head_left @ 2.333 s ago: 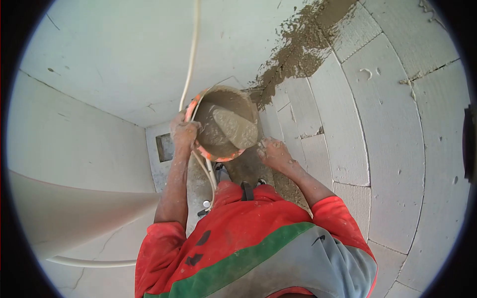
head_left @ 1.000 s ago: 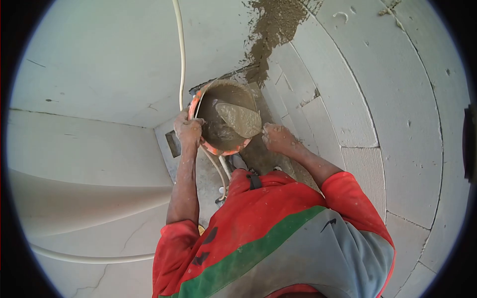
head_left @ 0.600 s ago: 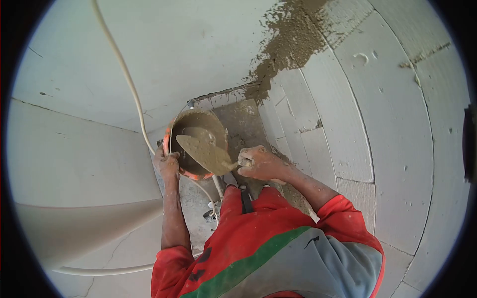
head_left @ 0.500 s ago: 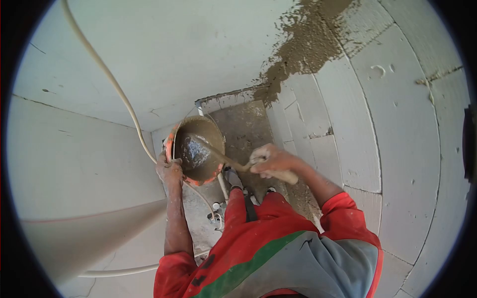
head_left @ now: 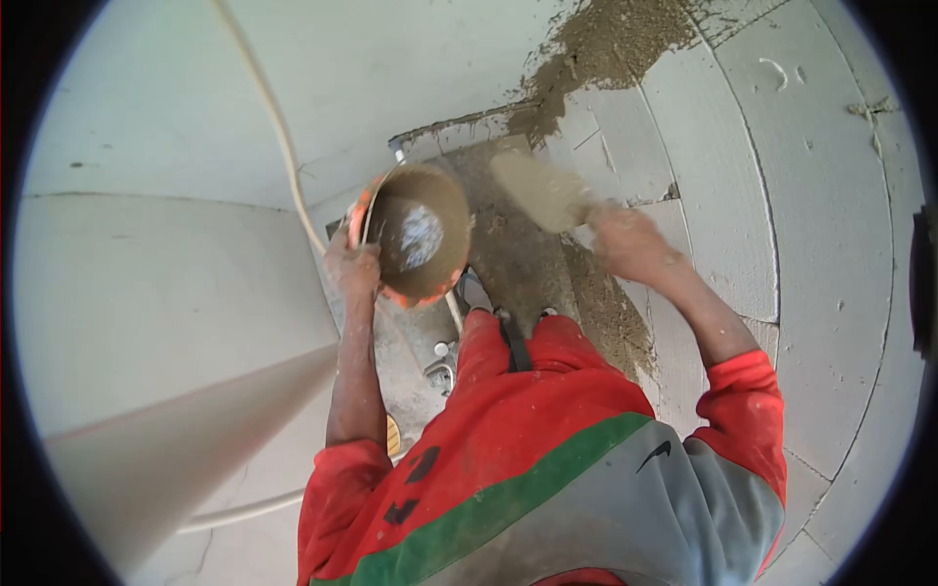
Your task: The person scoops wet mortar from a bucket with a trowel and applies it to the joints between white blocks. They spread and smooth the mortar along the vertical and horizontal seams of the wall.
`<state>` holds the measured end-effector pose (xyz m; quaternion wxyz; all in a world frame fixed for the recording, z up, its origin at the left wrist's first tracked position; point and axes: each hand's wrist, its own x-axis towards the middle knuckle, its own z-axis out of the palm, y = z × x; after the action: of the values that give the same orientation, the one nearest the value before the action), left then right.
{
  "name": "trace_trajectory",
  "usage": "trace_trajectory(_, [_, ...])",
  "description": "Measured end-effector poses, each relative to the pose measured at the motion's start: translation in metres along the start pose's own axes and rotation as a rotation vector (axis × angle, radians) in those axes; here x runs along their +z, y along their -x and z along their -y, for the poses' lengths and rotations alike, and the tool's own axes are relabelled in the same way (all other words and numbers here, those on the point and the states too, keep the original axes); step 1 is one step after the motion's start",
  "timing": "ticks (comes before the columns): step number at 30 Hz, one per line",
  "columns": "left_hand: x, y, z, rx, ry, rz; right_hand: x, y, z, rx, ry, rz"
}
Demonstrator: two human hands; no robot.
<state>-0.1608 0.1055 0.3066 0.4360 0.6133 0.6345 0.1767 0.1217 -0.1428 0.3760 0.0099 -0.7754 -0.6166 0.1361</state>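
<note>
My left hand (head_left: 354, 262) grips the near-left rim of an orange bucket (head_left: 448, 230), which is tilted so its mortar-coated inside faces me. Wet grey mortar (head_left: 418, 237) glistens at the bottom. My right hand (head_left: 630, 242) is wrapped round the handle of a trowel (head_left: 540, 189), held to the right of the bucket and apart from it. The trowel's broad blade, slightly blurred, points up and left and looks coated with mortar. Fresh mortar (head_left: 611, 49) covers part of the wall corner beyond the blade.
Pale block wall (head_left: 762, 195) with visible joints curves along the right. A cream hose (head_left: 277, 117) hangs on the left, and pipe fittings (head_left: 440, 369) stand near my feet. Mortar splashes (head_left: 611, 303) lie along the floor's right edge.
The trowel has come out of the bucket and swung up and to the right with my right hand. In view, the bucket and my left hand sit higher and slightly farther right.
</note>
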Motion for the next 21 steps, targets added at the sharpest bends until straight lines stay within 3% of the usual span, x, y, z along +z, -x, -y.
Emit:
trace_trajectory(2, [0.011, 0.005, -0.003, 0.222, -0.123, -0.056, 0.025, -0.009, 0.032, -0.034, 0.107, 0.107])
trace_trajectory(4, [0.026, 0.010, -0.012, 0.208, -0.123, -0.026, 0.039, -0.032, 0.051, 0.028, 0.037, 0.223])
trace_trajectory(6, [0.035, 0.023, -0.029, 0.263, -0.156, -0.003, 0.115, -0.051, 0.056, 0.157, -0.087, -0.060])
trace_trajectory(9, [0.050, 0.037, -0.048, 0.368, -0.149, -0.021, 0.135, -0.034, 0.055, 0.146, -0.237, 0.214])
trace_trajectory(10, [0.052, 0.039, -0.049, 0.381, -0.144, -0.027, 0.133, -0.016, 0.058, 0.199, -0.289, 0.122])
trace_trajectory(12, [0.057, 0.031, -0.044, 0.327, -0.083, 0.012, 0.124, 0.016, 0.060, 0.274, -0.371, -0.066])
trace_trajectory(14, [0.060, 0.031, -0.042, 0.223, -0.009, 0.069, 0.146, 0.016, 0.046, 0.268, -0.337, -0.026])
trace_trajectory(18, [0.050, 0.032, -0.033, 0.063, 0.179, 0.097, 0.128, 0.009, 0.052, 0.253, -0.417, -0.023])
trace_trajectory(19, [0.050, 0.021, -0.019, 0.191, 0.232, 0.027, 0.118, 0.006, 0.058, 0.224, -0.418, -0.031])
trace_trajectory(21, [0.036, 0.020, -0.010, 0.080, 0.254, 0.014, 0.099, 0.004, 0.068, 0.163, -0.427, -0.038])
